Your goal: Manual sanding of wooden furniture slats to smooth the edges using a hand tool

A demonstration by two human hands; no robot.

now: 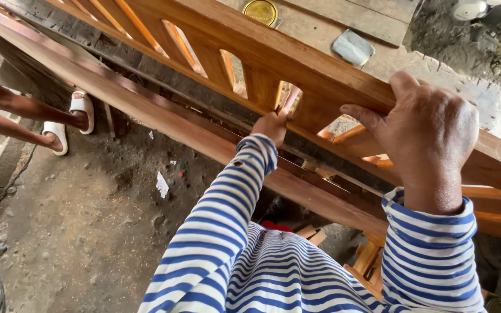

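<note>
We see the varnished wooden frame (297, 69) running from the far left down to the near right, above the dirt floor (76, 220). At far left, another person's sandalled feet (68, 119) stand clear. Our left hand (271, 126) reaches forward with the arm stretched, its grip curled shut on a slat in an opening. Our right hand (427, 130) wraps over the top rail, wrist bent, fingers closed on it. Judging from this, we should keep both holds firm and level.
</note>
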